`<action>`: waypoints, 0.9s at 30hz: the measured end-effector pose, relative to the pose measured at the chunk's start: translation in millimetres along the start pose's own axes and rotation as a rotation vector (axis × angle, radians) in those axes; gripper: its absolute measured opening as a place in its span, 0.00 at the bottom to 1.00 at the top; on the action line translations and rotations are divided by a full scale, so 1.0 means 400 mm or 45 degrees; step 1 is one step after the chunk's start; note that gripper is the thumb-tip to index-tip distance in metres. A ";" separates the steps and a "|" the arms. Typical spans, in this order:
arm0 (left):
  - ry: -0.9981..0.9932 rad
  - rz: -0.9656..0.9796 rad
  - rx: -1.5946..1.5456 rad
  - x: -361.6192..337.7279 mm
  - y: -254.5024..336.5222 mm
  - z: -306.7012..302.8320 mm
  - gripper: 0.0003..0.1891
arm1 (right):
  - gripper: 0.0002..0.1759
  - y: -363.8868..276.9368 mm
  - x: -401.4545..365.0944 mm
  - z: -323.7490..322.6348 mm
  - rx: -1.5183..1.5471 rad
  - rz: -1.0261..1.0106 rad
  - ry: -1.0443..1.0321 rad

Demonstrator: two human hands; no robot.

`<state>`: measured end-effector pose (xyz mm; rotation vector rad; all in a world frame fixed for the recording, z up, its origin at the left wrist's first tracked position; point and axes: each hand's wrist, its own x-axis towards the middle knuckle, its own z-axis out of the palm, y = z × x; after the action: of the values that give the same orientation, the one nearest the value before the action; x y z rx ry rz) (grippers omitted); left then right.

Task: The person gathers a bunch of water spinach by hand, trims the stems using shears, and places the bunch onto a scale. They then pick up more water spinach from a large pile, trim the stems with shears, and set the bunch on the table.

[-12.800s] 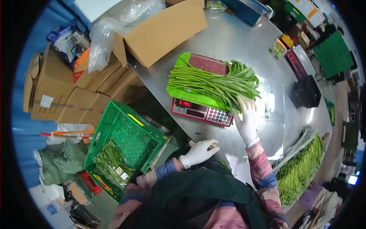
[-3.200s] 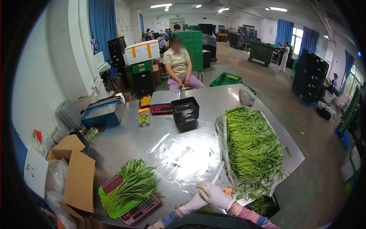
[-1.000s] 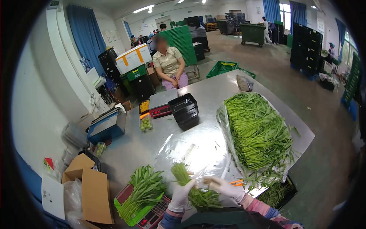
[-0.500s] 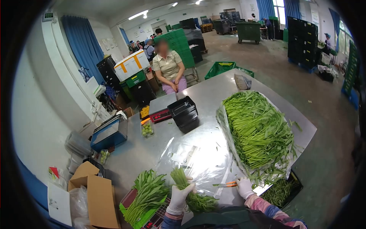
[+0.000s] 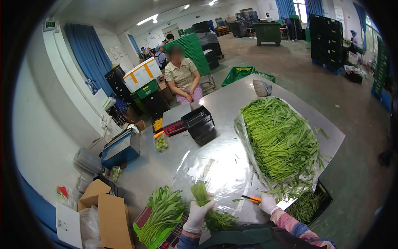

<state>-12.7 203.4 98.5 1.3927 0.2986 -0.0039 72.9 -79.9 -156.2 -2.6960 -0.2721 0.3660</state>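
Note:
My left hand (image 5: 198,216), in a white glove, is wrapped round a bunch of green stems (image 5: 200,193), whose leafy end hangs below toward my body. In my gloved right hand (image 5: 268,203) is an orange-handled cutting tool (image 5: 252,199), its dark blades pointing left. Another leafy bunch (image 5: 162,211) lies on a scale with a green top (image 5: 160,240), left of my left hand. Clear plastic film (image 5: 192,166) is spread on the metal table in front of my hands. The large pile of greens (image 5: 278,139) lies in plastic to the right.
Black trays (image 5: 199,123) stand beside a red scale (image 5: 175,128) and a pack of green fruit (image 5: 161,143). An open cardboard box (image 5: 114,220) is at the lower left. Across the metal table (image 5: 232,108) sits a person (image 5: 182,79). A dark crate of leaves (image 5: 306,207) is at the lower right.
My left hand has tilted the bunch more upright. My right hand has shifted slightly right, and the tool now angles up to the left.

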 end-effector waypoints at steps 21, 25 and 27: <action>-0.593 -0.121 0.327 0.084 0.027 0.257 0.15 | 0.20 0.026 -0.244 -0.267 1.266 0.125 -0.310; -0.760 -0.173 0.398 0.117 0.012 0.334 0.14 | 0.22 0.051 -0.264 -0.306 1.276 0.085 -0.161; -0.859 -0.180 0.400 0.126 0.021 0.383 0.14 | 0.22 0.072 -0.279 -0.317 1.257 0.090 -0.061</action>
<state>68.8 65.4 118.3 1.5895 -0.1777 -0.6484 8.5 -179.0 -32.2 -1.7277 0.0101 0.4362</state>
